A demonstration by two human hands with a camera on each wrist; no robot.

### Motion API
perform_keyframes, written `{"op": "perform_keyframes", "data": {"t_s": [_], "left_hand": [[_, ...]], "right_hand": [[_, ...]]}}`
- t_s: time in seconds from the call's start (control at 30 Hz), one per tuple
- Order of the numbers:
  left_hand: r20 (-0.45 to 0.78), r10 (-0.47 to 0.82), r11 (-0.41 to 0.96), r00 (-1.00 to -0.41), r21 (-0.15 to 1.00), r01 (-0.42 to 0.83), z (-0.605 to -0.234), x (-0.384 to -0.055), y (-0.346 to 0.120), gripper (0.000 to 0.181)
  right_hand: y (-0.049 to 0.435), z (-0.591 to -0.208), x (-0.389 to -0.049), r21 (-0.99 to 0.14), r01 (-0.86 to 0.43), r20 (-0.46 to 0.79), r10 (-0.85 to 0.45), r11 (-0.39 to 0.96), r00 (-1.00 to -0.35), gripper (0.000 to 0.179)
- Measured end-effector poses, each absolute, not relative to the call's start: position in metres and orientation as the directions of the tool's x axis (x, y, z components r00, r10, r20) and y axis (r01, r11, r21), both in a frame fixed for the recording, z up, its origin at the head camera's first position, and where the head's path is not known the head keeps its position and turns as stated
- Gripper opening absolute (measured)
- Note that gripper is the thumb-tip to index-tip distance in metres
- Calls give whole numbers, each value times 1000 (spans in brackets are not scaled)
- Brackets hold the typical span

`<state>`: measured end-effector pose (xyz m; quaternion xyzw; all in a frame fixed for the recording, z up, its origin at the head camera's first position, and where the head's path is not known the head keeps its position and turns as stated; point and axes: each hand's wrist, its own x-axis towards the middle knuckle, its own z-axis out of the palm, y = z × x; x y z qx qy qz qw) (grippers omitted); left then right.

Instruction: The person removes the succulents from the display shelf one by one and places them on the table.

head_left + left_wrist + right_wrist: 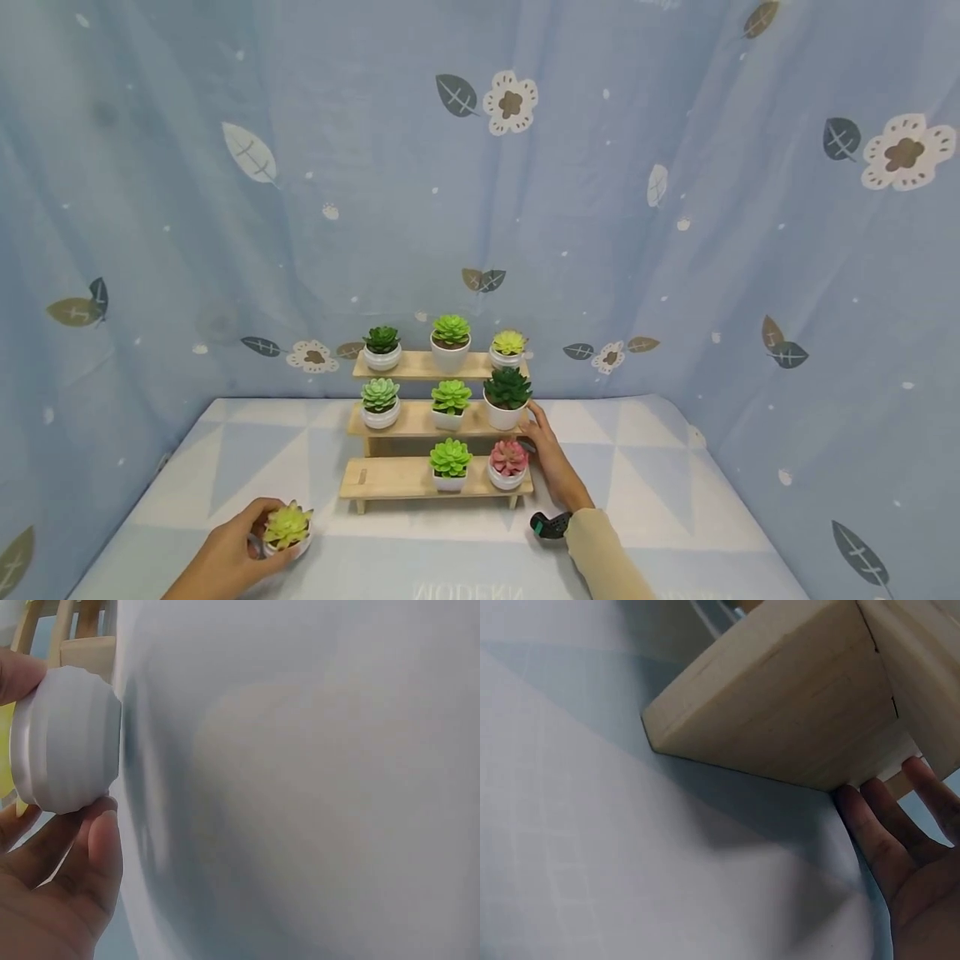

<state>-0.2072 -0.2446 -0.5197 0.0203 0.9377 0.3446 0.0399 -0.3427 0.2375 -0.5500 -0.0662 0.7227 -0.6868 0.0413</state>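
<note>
At the front left, my left hand (228, 554) grips a small potted succulent (288, 527) with yellow-green leaves. Its ribbed white pot (71, 742) sits between thumb and fingers in the left wrist view, the base at or just above the tabletop. A three-tier wooden stand (390, 477) holds several potted succulents. My right hand (551, 458) is at the stand's right side, by the middle tier. In the right wrist view, extended fingertips touch the wooden side panel (772, 712); the thumb is not visible there.
Dark green (507, 389) and pink (508, 460) succulents stand closest to the right hand. On the bottom tier, a bright green succulent (450, 462) stands at the middle. A patterned cloth (615, 467) covers the table, and a blue curtain (420, 167) hangs behind.
</note>
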Motion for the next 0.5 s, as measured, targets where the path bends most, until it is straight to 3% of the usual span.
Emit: {"op": "perform_keyframes", "data": {"t_s": [0.5], "left_hand": [[-121,78,777,-990,630,-16,-522,-205,-253,77]], "right_hand": [[236,-552,-342,-998,-48,41,-146,50,-988,60]]}}
